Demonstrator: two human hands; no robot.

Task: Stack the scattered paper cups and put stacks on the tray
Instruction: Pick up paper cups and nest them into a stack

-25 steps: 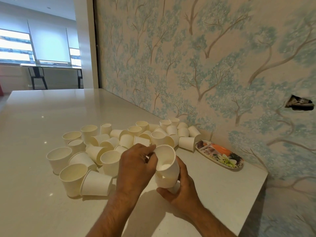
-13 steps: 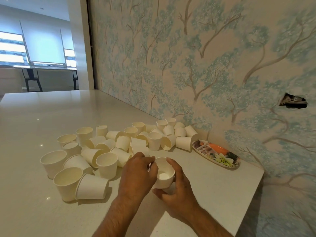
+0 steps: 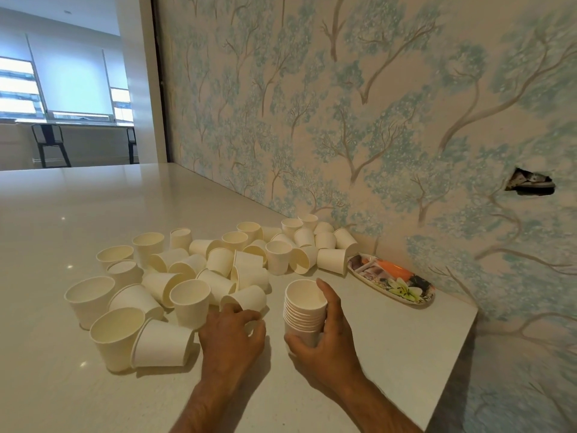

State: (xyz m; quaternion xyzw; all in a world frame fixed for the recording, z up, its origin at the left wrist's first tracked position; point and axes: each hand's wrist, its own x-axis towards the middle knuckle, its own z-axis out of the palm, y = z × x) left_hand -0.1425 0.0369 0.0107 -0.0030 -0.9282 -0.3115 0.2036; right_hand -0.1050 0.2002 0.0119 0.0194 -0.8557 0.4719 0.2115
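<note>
Near the front edge of the white countertop (image 3: 56, 214), a nested stack of paper cups (image 3: 304, 310) is held upright by the right hand (image 3: 324, 348), whose thumb and fingers are curled round the stack's lower half and side. Just to its left, the left hand (image 3: 232, 334) is laid over a toppled cup (image 3: 246, 299) at the near edge of the heap; its fingers are bent down around that cup, though whether a firm grip has been closed cannot be told.

The scattered paper cups (image 3: 187, 276) are spread across the counter to the left and far side, some upright, many on their sides. The floral tray (image 3: 392, 282) lies to the right of the heap, against the tree-patterned wall (image 3: 343, 120), with no stack on it yet.

The step in hand appears to be the adding of another cup. It would be done best if the toppled cup is taken by its wall, turned mouth up, and lowered straight into the top cup, with the stack kept steady and upright. Light pressure should be used, since thin paper walls are easily crushed and rims can catch if the cup is tilted.
</note>
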